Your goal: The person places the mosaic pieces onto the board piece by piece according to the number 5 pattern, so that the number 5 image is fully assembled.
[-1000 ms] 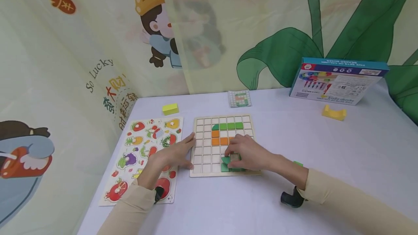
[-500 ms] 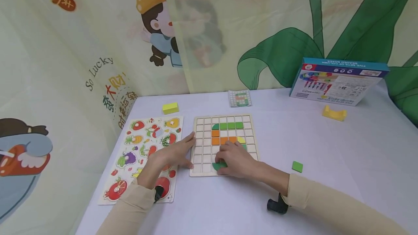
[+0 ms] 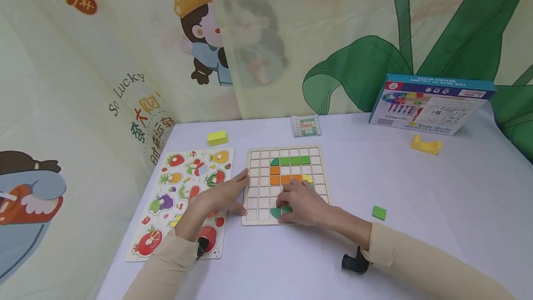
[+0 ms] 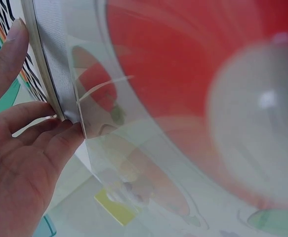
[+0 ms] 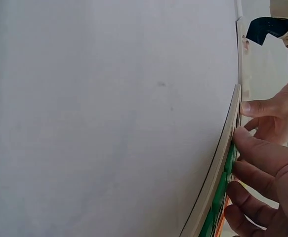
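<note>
My left hand (image 3: 222, 196) rests with spread fingers against the left edge of the wooden grid board (image 3: 252, 203). In the left wrist view its thumb and fingertips touch the board's side. Low on the board, my right hand (image 3: 306, 203) has a green tile (image 3: 286, 209) between thumb and index finger. Beside that lies a rounded green tile (image 3: 275, 213). Higher up, green tiles (image 3: 294, 160), orange tiles (image 3: 285, 179) and a yellow tile (image 3: 307, 178) fill some squares. The right hand and wrist cover the board's lower right part.
A fruit puzzle board (image 3: 179, 209) lies under my left forearm. Off to the right is a loose green tile (image 3: 379, 212). A pattern card (image 3: 306, 126), a yellow block (image 3: 217, 138), a yellow curved block (image 3: 426, 144) and a box (image 3: 433, 104) stand toward the back.
My right hand has moved left across the board's lower part, uncovering the yellow tile and the loose green tile. It has shifted slightly over the last half second. The left hand stays put.
</note>
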Action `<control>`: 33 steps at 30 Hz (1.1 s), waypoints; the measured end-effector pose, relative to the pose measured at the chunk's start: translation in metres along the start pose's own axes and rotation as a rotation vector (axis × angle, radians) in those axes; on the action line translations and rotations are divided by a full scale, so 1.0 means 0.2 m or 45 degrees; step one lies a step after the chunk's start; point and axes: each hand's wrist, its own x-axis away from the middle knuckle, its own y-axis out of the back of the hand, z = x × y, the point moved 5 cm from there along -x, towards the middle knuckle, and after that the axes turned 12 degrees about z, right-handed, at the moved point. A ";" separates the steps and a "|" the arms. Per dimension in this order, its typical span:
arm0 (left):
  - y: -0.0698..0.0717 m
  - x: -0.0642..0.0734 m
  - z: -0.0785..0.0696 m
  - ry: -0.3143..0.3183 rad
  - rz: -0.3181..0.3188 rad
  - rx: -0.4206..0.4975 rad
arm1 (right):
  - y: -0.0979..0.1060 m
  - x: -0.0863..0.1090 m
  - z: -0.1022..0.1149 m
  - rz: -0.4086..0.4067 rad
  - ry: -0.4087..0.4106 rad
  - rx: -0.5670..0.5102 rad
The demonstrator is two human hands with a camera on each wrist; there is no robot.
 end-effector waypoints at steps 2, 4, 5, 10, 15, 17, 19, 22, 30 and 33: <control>0.00 0.00 0.00 0.000 0.002 -0.003 | 0.01 0.02 -0.01 -0.006 0.020 -0.019; 0.00 0.00 0.00 0.002 0.003 -0.005 | 0.03 0.04 -0.04 -0.012 0.027 -0.034; 0.00 0.00 0.00 -0.001 0.002 -0.009 | 0.04 0.06 -0.06 -0.010 0.025 -0.042; 0.00 0.00 -0.01 0.001 -0.001 -0.033 | 0.12 0.18 -0.24 -0.006 -0.046 -0.080; 0.00 -0.01 -0.02 0.009 0.008 -0.040 | 0.18 0.38 -0.48 -0.017 -0.187 -0.136; 0.00 -0.01 -0.02 0.012 0.010 -0.039 | 0.18 0.48 -0.57 -0.013 -0.257 -0.143; 0.00 -0.01 -0.02 0.024 0.011 -0.043 | 0.18 0.57 -0.64 -0.005 -0.315 -0.132; 0.00 -0.01 -0.01 0.034 0.010 -0.047 | 0.16 0.69 -0.72 -0.007 -0.375 -0.095; 0.01 0.00 -0.01 0.038 0.010 -0.042 | 0.16 0.85 -0.76 -0.093 -0.397 -0.049; 0.01 0.00 -0.01 0.037 0.009 -0.043 | 0.15 0.86 -0.75 -0.122 -0.401 -0.039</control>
